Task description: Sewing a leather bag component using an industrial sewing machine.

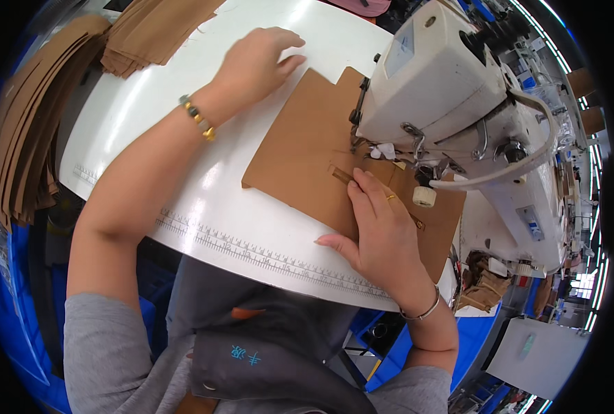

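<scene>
A brown cloth panel [296, 155] lies flat on the white table, its right part passing beneath the head of a white sewing machine [424, 90]. A small narrow strip or slit [340, 174] shows on the panel, just left of my right fingertips. My right hand [386, 238] rests on the cloth near the needle area, fingers stretched out and thumb apart. Beyond the panel's upper left edge, my left hand [257, 62] is over the table with fingers extended, holding nothing. The needle and the cloth right under it are hidden by the machine head.
Stacks of brown cloth pieces hang at the far left [27, 124] and lie at the table's back left [152, 31]. A printed ruler [252, 259] runs along the table's near edge. Brown scraps [485, 288] sit right of the machine. A cable [545, 145] loops off the machine.
</scene>
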{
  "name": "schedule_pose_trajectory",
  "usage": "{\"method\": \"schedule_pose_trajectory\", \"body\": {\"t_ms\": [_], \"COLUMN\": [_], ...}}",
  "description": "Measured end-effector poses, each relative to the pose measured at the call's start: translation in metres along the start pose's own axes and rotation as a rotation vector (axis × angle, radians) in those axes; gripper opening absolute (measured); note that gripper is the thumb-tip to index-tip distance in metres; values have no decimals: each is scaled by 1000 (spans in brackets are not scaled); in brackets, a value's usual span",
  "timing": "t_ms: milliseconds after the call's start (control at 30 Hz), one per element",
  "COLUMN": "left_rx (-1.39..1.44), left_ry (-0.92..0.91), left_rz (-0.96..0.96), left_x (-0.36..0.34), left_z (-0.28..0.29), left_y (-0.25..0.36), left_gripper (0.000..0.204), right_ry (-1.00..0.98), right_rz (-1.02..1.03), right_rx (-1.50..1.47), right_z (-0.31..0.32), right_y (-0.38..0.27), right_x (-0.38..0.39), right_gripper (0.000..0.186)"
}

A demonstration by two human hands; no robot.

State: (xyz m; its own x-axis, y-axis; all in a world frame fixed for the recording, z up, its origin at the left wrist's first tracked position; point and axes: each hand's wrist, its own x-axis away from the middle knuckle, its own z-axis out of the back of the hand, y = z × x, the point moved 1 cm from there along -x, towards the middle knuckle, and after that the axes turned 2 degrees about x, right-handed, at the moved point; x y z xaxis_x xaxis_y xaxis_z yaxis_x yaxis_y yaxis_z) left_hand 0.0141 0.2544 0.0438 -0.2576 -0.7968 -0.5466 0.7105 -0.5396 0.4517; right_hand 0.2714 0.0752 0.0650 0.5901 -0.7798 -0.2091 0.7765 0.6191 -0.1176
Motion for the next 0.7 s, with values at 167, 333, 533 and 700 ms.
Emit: {"method": "schedule_pose_trajectory", "body": {"t_ms": [167, 333, 533, 700], "left_rx": [73, 15, -23, 18], "left_ry": [-231, -369, -380, -383], "left_rz": [-418, -419, -405, -363], "left_x": [61, 90, 79, 82], "left_z": [33, 22, 7, 4], "left_y": [56, 85, 91, 89], "left_gripper": [31, 44, 49, 46], "right_ry": [-31, -121, -142, -151], "right_rz": [4, -11, -64, -74], "right_rx": [-2, 91, 8, 39], "right_z": [0, 4, 7, 7], "right_y": [3, 13, 35, 32], "right_x": [5, 12, 14, 17], "right_gripper": [86, 86, 87, 90]}}
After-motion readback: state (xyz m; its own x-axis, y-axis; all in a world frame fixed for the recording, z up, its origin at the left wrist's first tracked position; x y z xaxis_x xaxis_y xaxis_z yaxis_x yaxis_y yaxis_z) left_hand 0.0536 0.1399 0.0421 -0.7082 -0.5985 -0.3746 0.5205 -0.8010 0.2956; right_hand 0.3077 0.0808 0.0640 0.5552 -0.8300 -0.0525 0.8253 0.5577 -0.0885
